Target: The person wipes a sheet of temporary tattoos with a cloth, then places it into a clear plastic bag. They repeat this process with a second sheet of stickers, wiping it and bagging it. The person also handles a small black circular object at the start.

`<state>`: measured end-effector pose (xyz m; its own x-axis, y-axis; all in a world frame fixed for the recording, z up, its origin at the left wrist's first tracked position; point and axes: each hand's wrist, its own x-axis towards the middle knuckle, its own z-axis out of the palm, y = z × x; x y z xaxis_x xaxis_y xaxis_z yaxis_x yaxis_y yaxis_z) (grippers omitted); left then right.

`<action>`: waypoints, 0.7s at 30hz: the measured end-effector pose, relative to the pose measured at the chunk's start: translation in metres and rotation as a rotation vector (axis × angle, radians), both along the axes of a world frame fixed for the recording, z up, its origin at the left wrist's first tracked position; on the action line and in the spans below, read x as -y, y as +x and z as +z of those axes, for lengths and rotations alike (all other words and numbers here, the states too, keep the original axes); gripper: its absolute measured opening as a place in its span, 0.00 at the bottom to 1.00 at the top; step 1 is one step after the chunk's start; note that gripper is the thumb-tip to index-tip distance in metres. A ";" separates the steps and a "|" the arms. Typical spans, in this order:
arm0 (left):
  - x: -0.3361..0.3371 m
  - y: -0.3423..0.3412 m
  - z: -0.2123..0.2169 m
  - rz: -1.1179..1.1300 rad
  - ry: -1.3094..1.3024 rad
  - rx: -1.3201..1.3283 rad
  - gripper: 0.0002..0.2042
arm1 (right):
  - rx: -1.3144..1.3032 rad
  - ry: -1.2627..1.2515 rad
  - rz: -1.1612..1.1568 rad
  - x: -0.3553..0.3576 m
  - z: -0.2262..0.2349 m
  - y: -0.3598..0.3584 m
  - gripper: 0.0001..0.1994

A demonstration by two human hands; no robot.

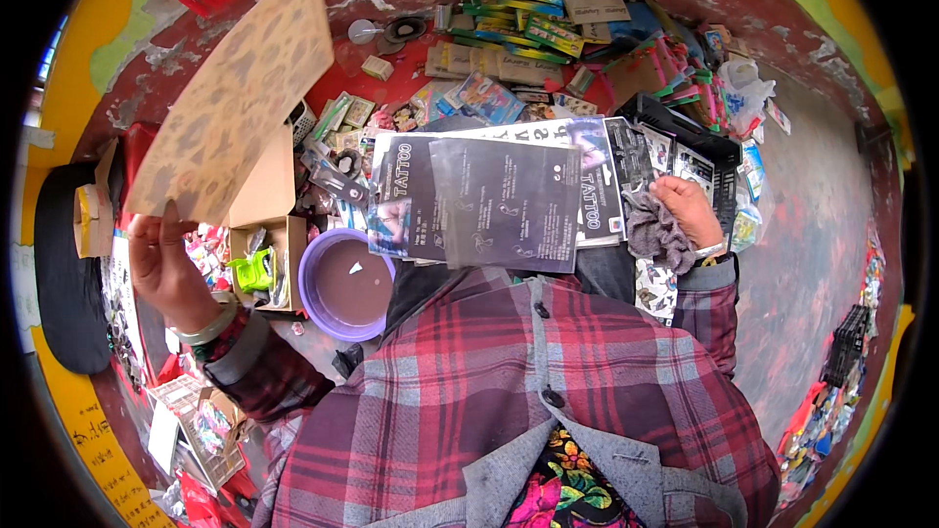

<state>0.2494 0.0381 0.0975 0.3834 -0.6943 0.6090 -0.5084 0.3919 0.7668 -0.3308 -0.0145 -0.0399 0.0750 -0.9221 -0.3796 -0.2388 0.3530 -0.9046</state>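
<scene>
A left hand pinches a thin, light, floppy-looking patterned sheet by its lower edge while the right hand clutches a soft grey cloth.

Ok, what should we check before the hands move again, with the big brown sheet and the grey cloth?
1. Left hand grips the tan patterned cardboard sheet by its lower edge: ok.
2. Right hand holds the crumpled grey cloth: ok.
3. Dark glossy rectangular packets lie flat on the lap: ok.
4. Round purple plastic bowl stands upright: ok.
5. Liquid in the bowl: cannot tell.
6. Open brown cardboard box stays clear of the raised sheet: cannot tell.
</scene>
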 end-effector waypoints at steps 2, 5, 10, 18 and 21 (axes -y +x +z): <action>0.003 -0.026 -0.006 -0.058 -0.056 0.122 0.08 | 0.088 0.053 0.007 -0.001 0.005 0.008 0.11; 0.018 -0.095 -0.018 -0.305 -0.127 0.090 0.08 | -0.073 -0.030 0.043 -0.006 0.002 -0.003 0.15; 0.024 -0.149 -0.066 -0.613 -0.004 0.290 0.10 | -0.270 -0.150 -0.055 -0.015 0.030 -0.032 0.16; 0.019 -0.164 -0.118 -0.745 0.199 0.265 0.13 | 0.215 -0.264 -0.489 -0.012 0.072 -0.039 0.16; 0.017 -0.161 -0.123 -0.751 0.245 0.178 0.12 | 0.448 -0.297 -0.504 -0.010 0.098 0.018 0.16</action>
